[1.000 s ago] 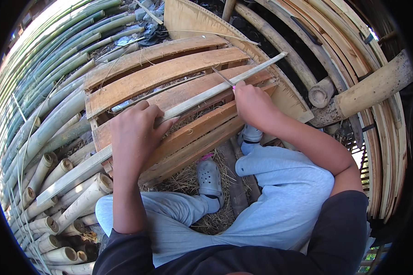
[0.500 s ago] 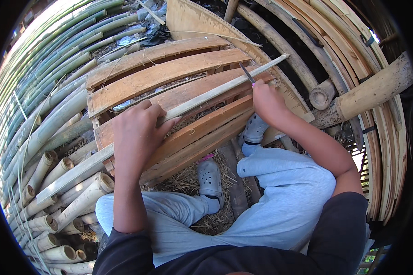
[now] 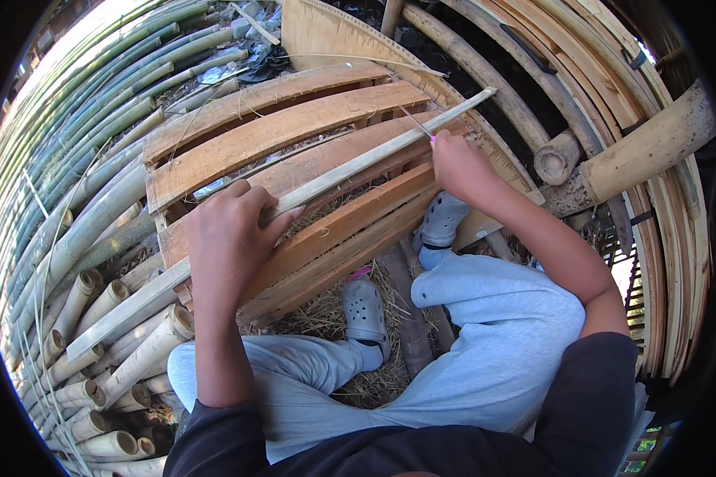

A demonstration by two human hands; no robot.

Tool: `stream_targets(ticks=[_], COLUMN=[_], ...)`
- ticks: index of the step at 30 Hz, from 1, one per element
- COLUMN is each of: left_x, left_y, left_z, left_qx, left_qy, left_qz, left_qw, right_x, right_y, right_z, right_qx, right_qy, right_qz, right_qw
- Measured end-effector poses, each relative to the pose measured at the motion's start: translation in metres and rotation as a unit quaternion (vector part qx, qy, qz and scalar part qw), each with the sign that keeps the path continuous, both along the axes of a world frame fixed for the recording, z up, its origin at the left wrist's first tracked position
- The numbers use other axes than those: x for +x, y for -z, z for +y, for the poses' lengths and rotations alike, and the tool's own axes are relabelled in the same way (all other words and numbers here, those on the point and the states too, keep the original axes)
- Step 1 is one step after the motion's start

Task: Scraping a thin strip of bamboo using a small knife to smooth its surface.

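A long pale bamboo strip [image 3: 366, 165] lies slantwise across the slatted wooden pallet [image 3: 290, 143], running from lower left to upper right. Around its middle, my left hand [image 3: 229, 230] is closed, thumb along the near side. My right hand [image 3: 463, 165] grips a knife [image 3: 418, 122] close to the strip's far right end. A bit of pink shows where the blade leaves my fingers; the rest of the handle is hidden in my fist. The thin blade crosses the strip and points up and left.
Stacked bamboo poles [image 3: 71, 207] fill the left side. A curved plywood sheet [image 3: 326, 36] stands behind the pallet. To the right lie a thick bamboo pole [image 3: 644, 163] and long wooden planks [image 3: 660, 238]. My feet in grey clogs [image 3: 363, 310] rest on straw near the pallet.
My right hand and the knife have shifted slightly left and up along the strip, and the blade has turned to show a lighter face. My left hand keeps its grip.
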State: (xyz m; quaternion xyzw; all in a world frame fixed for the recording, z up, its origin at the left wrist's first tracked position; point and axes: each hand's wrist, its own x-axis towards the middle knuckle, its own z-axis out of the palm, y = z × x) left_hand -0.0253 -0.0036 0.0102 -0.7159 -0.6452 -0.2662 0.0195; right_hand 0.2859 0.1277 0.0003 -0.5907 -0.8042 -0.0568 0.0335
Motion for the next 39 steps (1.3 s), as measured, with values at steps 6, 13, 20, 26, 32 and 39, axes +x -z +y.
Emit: stream_targets(ticks=[6, 13, 20, 26, 32, 39], left_x=[-0.002, -0.001, 0.002, 0.006, 0.004, 0.005], left_y=[0.005, 0.005, 0.002, -0.002, -0.003, -0.002], left_z=[0.002, 0.000, 0.000, 0.001, -0.001, 0.000], left_qx=[0.017, 0.014, -0.002, -0.001, -0.009, 0.005], left_qy=[0.000, -0.002, -0.015, -0.017, -0.029, -0.018], left_qz=[0.002, -0.009, -0.007, -0.008, 0.001, -0.003], left_qw=[1.000, 1.000, 1.000, 1.000, 1.000, 1.000], right_x=[-0.020, 0.001, -0.007, 0.039, -0.011, 0.030], right_y=[-0.013, -0.007, -0.009, -0.010, -0.011, -0.001], right_z=[-0.017, 0.008, -0.015, 0.030, -0.008, 0.026], right_qx=[-0.049, -0.023, -0.044, 0.012, -0.055, 0.045], right_qy=[-0.024, -0.070, -0.075, -0.050, -0.073, -0.051], right_qz=[0.018, -0.022, 0.002, 0.007, -0.001, 0.041], right_qw=[0.998, 0.997, 0.996, 0.999, 0.996, 0.997])
